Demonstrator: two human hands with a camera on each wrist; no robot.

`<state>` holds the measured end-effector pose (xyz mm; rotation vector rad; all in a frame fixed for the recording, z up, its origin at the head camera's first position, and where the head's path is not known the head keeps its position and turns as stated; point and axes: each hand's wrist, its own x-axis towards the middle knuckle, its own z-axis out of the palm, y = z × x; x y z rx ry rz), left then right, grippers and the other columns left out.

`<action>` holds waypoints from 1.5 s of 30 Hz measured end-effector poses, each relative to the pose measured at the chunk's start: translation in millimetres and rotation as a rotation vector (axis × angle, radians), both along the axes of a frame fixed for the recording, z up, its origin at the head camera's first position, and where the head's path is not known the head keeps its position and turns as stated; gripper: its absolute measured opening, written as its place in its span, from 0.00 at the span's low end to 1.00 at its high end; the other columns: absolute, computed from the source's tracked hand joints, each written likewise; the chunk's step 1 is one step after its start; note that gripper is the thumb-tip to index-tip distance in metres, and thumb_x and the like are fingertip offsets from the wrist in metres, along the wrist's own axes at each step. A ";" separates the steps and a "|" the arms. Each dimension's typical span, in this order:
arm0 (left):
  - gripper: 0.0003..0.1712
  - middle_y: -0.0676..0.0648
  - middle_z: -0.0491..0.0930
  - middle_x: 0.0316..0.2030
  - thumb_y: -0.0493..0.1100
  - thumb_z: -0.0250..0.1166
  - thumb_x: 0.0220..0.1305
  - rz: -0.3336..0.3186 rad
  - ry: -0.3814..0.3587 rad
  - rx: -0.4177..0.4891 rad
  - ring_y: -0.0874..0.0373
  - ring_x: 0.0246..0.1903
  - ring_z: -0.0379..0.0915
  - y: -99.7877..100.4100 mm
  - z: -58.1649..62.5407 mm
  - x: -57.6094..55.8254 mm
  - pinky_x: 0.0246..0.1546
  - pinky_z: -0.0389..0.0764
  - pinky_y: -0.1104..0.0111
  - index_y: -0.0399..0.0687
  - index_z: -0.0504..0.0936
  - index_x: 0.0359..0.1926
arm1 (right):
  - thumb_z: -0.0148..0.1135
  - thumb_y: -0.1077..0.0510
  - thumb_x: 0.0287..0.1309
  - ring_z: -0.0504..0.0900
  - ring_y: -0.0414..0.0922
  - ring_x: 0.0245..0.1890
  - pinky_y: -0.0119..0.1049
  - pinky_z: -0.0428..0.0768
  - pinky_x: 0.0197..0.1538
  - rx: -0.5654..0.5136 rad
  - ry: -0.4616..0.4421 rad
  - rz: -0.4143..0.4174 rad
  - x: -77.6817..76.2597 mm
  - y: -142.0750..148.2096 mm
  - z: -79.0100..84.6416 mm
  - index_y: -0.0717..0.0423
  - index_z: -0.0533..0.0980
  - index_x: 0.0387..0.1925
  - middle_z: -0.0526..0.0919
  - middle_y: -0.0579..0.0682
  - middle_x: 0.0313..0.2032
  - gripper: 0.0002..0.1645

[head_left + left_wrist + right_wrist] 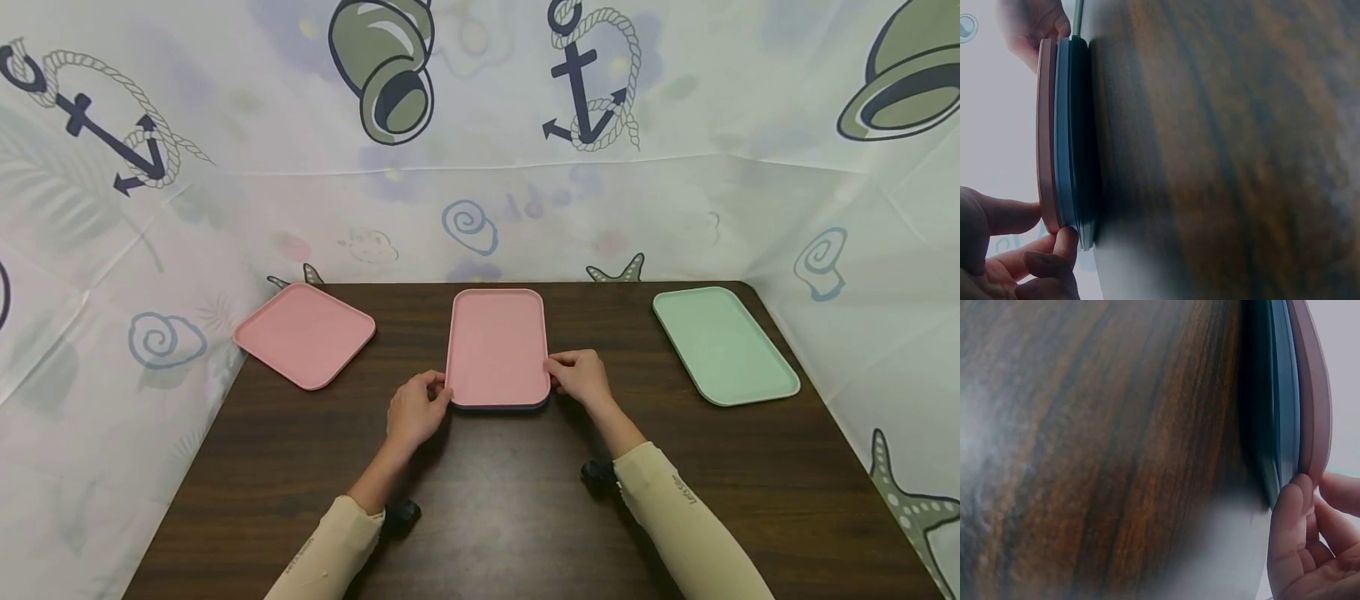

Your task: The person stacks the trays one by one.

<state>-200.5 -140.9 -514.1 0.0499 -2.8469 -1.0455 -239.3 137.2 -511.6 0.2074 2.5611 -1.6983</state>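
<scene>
Head view puts the middle pink tray (498, 350) toward twelve o'clock on the brown table (498, 500), the left hand (416, 412) pinching its edge at eight o'clock and the right hand (583, 379) pinching it between three and four, the hands apart with the tray between them. Taking that tray as the dial's centre, a second pink tray (303, 337) lies at nine o'clock and a pale green tray (727, 346) at three. Both wrist views show the pinched tray stacked over a blue tray (1063, 137), with a dark greenish tray (1080, 144) beneath that.
</scene>
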 end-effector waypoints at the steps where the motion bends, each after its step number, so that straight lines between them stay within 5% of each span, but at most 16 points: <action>1: 0.10 0.57 0.80 0.29 0.47 0.67 0.61 0.001 -0.001 -0.003 0.57 0.28 0.73 0.3 0.2 0.7 0.30 0.73 0.58 0.53 0.86 0.43 | 0.66 0.57 0.59 0.86 0.53 0.29 0.39 0.83 0.30 0.010 0.001 0.004 -0.1 0.2 -0.5 0.66 0.84 0.43 0.86 0.58 0.27 0.15; 28: 0.21 0.53 0.77 0.33 0.48 0.64 0.64 -0.044 -0.041 -0.054 0.54 0.33 0.74 3.5 -3.8 12.9 0.32 0.74 0.55 0.50 0.82 0.57 | 0.66 0.52 0.61 0.86 0.51 0.27 0.34 0.80 0.26 0.125 0.019 0.001 4.9 -0.8 -1.8 0.60 0.86 0.41 0.87 0.57 0.29 0.15; 36: 0.24 0.50 0.77 0.37 0.52 0.63 0.65 -0.096 -0.137 -0.046 0.52 0.33 0.71 -1.8 -0.8 15.4 0.30 0.70 0.57 0.50 0.80 0.60 | 0.64 0.49 0.63 0.86 0.50 0.27 0.34 0.81 0.26 0.115 -0.004 0.004 7.8 -1.5 0.7 0.59 0.86 0.41 0.87 0.56 0.30 0.18; 45: 0.26 0.48 0.78 0.40 0.51 0.64 0.63 -0.118 -0.143 -0.047 0.51 0.36 0.74 0.3 6.7 27.2 0.35 0.73 0.53 0.46 0.81 0.59 | 0.64 0.50 0.63 0.86 0.50 0.28 0.40 0.83 0.29 0.039 -0.027 -0.006 13.3 0.4 5.0 0.63 0.84 0.43 0.86 0.57 0.30 0.19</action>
